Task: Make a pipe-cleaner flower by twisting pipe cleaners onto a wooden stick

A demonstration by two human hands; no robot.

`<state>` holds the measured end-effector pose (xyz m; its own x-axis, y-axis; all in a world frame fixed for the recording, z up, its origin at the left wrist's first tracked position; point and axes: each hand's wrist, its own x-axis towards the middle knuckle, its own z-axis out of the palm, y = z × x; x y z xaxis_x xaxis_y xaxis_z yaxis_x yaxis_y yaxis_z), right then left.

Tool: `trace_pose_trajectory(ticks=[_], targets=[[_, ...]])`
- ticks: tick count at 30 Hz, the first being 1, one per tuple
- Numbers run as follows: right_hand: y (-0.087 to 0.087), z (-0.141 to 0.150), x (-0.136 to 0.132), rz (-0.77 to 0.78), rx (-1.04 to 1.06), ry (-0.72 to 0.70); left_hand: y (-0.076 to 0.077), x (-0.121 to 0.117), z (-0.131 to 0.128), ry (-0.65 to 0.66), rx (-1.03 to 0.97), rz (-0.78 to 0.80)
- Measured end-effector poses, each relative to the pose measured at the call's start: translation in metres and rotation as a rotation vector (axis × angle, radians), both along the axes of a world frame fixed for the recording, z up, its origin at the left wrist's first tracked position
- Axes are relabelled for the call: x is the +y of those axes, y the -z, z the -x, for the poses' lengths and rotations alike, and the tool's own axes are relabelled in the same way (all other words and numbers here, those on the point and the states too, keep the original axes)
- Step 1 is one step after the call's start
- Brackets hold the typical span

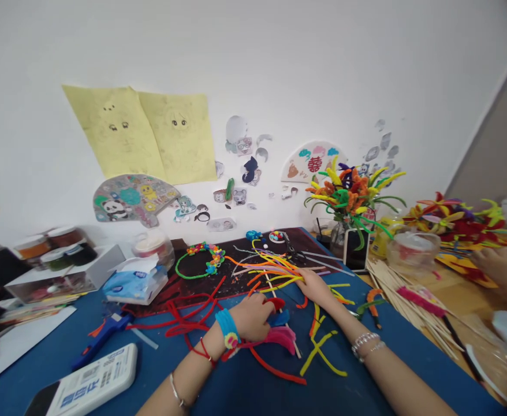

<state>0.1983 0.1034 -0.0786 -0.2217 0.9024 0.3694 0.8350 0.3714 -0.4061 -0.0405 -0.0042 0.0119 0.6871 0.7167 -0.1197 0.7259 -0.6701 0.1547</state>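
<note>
My left hand [254, 319], with a blue fuzzy band at the wrist, is closed with its fingers curled down. Around its fingertips show a red fuzzy loop [276, 303], a blue fuzzy piece [281, 318] and a pink fuzzy piece [283, 338]; what the fingers grip is hidden. A thin pale stick [297, 350] pokes out below them. Farther right, my right hand [314, 286] has its fingers closed on the near end of a fanned bunch of yellow, orange and purple pipe cleaners [275, 267]. Loose red pipe cleaners [188, 315] and yellow ones [323, 353] lie about.
A blue glue gun [101, 341], white bottle [93, 378] and tissue pack [134, 280] lie left. A beaded green ring [184, 273] is at the back. On the right stand a phone [356, 251] and a vase of pipe-cleaner flowers [339, 237], near another person's hand [496, 267].
</note>
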Motion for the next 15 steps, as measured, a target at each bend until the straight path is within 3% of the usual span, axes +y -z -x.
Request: trace_pose_trajectory(ticks=[8,12,15], targets=[[-0.001,-0.01,0.006,0.013,0.305,0.145,0.011,0.007,0.001,-0.144,0.023,0.086],[-0.001,-0.011,0.005,0.028,0.429,0.211,0.014,0.006,0.0,-0.123,0.005,0.077],[0.001,-0.009,0.004,0.004,0.342,0.139,0.016,0.007,-0.003,-0.065,-0.074,0.026]])
